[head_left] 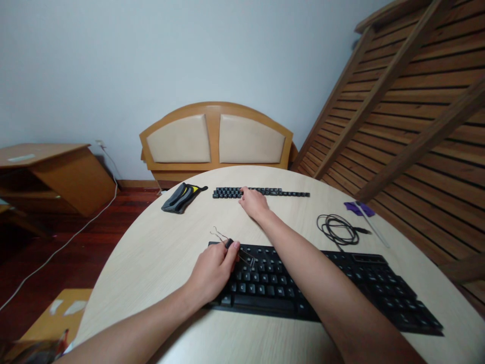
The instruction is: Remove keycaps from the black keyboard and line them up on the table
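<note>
My left hand (212, 268) is closed around a wire keycap puller (229, 243) with a black middle, over the left part of a black keyboard (265, 304). The puller's wire loops stick out on both sides of the fist. Several switches along the keyboard's upper rows are bare, while the lower rows still carry keycaps. Farther off, my right hand (254, 203) reaches across the keyboard to rows of loose black keycaps (227, 192). Its thumb and fingers are pinched together at a keycap in these rows, and the fingers partly hide it.
A folded grey, black and yellow cloth item (181, 198) lies at the table's far left. On the right are the coiled black cable (337, 230), a purple cloth (359, 208) and a thin pale rod (373, 227). Behind the round table (151, 263) stands a wooden headboard (212, 136).
</note>
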Available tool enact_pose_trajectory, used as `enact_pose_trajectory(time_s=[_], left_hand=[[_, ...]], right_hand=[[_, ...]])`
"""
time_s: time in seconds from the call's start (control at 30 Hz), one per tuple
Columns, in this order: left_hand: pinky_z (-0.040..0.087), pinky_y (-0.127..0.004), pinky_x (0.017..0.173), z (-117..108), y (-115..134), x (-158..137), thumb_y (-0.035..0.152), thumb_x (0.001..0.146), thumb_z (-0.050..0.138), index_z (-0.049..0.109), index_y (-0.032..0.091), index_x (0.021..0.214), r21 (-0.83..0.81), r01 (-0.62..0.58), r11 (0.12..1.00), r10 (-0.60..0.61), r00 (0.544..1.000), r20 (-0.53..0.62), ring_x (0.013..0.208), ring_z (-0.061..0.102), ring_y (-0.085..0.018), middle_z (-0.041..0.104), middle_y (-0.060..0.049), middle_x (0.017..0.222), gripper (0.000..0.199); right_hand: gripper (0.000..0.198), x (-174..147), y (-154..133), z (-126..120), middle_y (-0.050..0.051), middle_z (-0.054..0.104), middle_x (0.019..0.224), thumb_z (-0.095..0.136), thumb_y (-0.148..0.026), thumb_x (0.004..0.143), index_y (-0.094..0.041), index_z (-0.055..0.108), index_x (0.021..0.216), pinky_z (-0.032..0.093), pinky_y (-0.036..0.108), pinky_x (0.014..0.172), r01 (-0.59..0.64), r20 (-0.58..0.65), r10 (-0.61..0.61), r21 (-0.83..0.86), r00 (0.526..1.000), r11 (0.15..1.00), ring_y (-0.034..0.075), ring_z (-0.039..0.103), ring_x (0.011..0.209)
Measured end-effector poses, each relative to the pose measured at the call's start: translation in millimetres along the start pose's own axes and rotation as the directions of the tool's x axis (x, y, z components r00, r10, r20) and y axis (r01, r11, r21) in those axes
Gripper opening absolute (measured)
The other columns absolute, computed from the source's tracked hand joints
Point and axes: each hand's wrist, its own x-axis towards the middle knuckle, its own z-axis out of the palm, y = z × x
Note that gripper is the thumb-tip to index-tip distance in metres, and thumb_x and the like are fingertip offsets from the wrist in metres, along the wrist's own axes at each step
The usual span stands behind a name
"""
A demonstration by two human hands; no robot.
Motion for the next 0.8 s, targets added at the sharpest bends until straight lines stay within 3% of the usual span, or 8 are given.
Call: enact_pose_trajectory(time_s=[0.17,0.33,0.47,0.6,0.8], left_hand=[[0.035,-0.028,0.057,-1,1,-1,0.049,0.097,0.028,0.047,0.021,0.06,0.017,-0.002,1.0,0.002,1.0,-0.004,0.055,0.052,-0.019,0.053,-0.001,0.054,0.05],[0.035,-0.028,0.058,-1,-1,-2,0.049,0.098,0.028,0.05,0.02,0.062,0.037,-0.025,0.999,0.025,1.0,0.001,0.058,0.054,-0.019,0.057,-0.002,0.058,0.05],[0.035,-0.029,0.058,0,-1,-1,0.049,0.098,0.027,0.05,0.02,0.062,0.07,-0.023,0.997,0.022,1.0,0.011,0.059,0.055,-0.02,0.057,-0.003,0.058,0.051],[0.037,-0.029,0.059,0,0,0,0.049,0.098,0.028,0.049,0.021,0.062,0.075,-0.023,0.997,0.022,1.0,0.007,0.059,0.055,-0.02,0.058,-0.003,0.059,0.05],[0.037,-0.028,0.058,-3,3,-1,0.05,0.097,0.032,0.049,0.021,0.063,0.038,-0.028,0.999,0.028,1.0,-0.003,0.057,0.053,-0.018,0.056,-0.001,0.059,0.048]], right_hand=[[0.045,-30,5,-30,0.011,0.071,0.109,0.068,-0.022,0.079,-0.019,0.059,0.123,0.048,0.035,0.085,0.076,0.1,-0.076,0.008,0.992,0.997,0.028,0.065,0.103],[0.036,-95,20,-57,0.005,0.071,0.111,0.061,-0.035,0.087,-0.022,0.062,0.12,0.048,0.034,0.089,0.172,0.138,-0.182,0.083,0.974,0.982,0.024,0.065,0.104],[0.039,-145,35,-74,0.008,0.066,0.123,0.06,-0.042,0.089,-0.021,0.061,0.122,0.044,0.036,0.1,0.319,0.163,-0.378,0.301,0.911,0.899,0.023,0.059,0.115],[0.064,-175,44,-73,0.009,0.055,0.136,0.068,-0.052,0.08,-0.023,0.052,0.136,0.039,0.041,0.108,0.374,0.231,-0.504,0.437,0.832,0.818,0.025,0.05,0.126],[0.076,-189,43,-51,0.009,0.046,0.145,0.073,-0.055,0.073,-0.025,0.05,0.138,0.033,0.047,0.112,0.402,0.168,-0.501,0.411,0.849,0.818,0.029,0.04,0.134]])
